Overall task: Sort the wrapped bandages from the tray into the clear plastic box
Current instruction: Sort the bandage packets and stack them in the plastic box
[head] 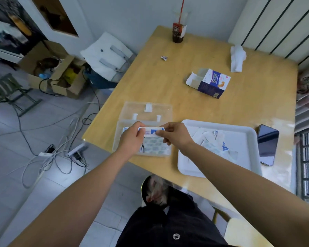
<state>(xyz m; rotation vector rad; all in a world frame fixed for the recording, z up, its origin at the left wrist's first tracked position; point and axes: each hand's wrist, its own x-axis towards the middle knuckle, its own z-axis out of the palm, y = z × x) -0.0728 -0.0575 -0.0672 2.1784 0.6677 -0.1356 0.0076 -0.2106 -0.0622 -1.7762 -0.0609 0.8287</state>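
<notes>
Right now both hands are pinched shut on one wrapped bandage (151, 131), near the middle of the frame. The left hand (132, 138) has one short end and the right hand (175, 135) has the other, just over the clear plastic box (165, 111). More bandages lie in the box under the hands, and more wait in the white tray (246, 164) at the lower right. I think the bandage is very light, thin and bendy. It may slip, so pinching the ends seems best.
</notes>
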